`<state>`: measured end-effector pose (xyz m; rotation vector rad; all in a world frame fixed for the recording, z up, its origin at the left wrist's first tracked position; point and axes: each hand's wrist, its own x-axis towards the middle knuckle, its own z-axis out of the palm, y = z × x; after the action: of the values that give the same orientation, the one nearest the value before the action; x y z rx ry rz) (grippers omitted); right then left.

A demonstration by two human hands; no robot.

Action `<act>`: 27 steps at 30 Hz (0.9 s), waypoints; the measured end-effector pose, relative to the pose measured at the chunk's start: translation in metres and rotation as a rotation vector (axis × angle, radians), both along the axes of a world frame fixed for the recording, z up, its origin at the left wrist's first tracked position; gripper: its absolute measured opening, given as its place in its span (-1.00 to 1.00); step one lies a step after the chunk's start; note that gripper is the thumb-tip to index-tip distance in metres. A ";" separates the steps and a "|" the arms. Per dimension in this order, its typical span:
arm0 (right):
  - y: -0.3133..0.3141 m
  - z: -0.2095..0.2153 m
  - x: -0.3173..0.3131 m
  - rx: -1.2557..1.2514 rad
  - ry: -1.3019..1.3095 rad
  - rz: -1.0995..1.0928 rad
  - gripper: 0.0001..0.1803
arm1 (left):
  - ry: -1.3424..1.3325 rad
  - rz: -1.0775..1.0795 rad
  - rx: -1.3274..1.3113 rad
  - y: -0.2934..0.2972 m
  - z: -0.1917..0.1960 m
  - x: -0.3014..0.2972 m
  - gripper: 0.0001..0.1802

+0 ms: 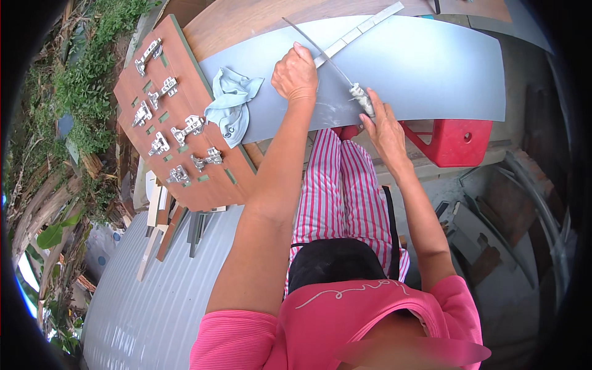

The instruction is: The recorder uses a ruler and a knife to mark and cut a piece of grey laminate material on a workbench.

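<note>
My left hand is closed in a fist around the near end of a long, pale, narrow strip. The strip slants away to the far right over a smooth grey-blue sheet, with cross lines along it. In my right hand is the whitish wrapped handle of a long thin-bladed tool, held between thumb and fingers. Its blade points to the far left and crosses over the strip; whether it has teeth is too small to tell. Left of my left hand lies a crumpled light-blue cloth.
A brown board at the left carries several metal hinges beside slots. Below it are loose wood strips and a ribbed grey sheet. A red plastic stool stands under the sheet's right edge. Plants grow at the far left.
</note>
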<state>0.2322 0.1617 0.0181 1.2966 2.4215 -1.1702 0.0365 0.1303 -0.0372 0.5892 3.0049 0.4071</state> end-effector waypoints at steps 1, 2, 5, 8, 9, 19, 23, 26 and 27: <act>0.003 -0.001 0.004 0.004 -0.011 0.015 -0.39 | -0.011 0.015 0.004 -0.001 0.000 0.000 -0.55; 0.006 -0.002 0.006 0.051 0.006 0.035 -0.42 | -0.004 0.004 0.025 -0.001 -0.001 0.001 -0.56; 0.016 -0.007 0.007 0.119 0.005 0.089 -0.52 | 0.010 -0.014 0.062 0.000 -0.004 0.000 -0.57; 0.015 -0.011 -0.007 0.081 -0.012 0.135 -0.65 | 0.016 -0.032 0.072 -0.003 -0.006 -0.004 -0.58; 0.010 -0.012 -0.012 0.087 -0.026 0.141 -0.65 | 0.033 -0.026 0.067 -0.004 -0.007 -0.007 -0.59; 0.027 -0.019 -0.033 -0.030 -0.118 0.223 -0.71 | -0.038 0.070 0.103 -0.003 -0.008 -0.002 -0.56; 0.059 -0.014 -0.032 -0.031 -0.163 0.411 -0.71 | -0.102 0.128 0.087 0.001 -0.009 0.004 -0.56; 0.089 -0.010 -0.030 -0.002 -0.175 0.502 -0.70 | -0.175 0.227 0.112 0.007 -0.006 0.025 -0.57; 0.102 -0.013 -0.025 0.024 -0.204 0.552 -0.70 | -0.248 0.233 0.108 0.010 -0.006 0.036 -0.56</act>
<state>0.2076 0.2641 0.0051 0.6367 2.4103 -0.8125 0.0726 0.1399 -0.0432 0.1751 2.8305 0.6085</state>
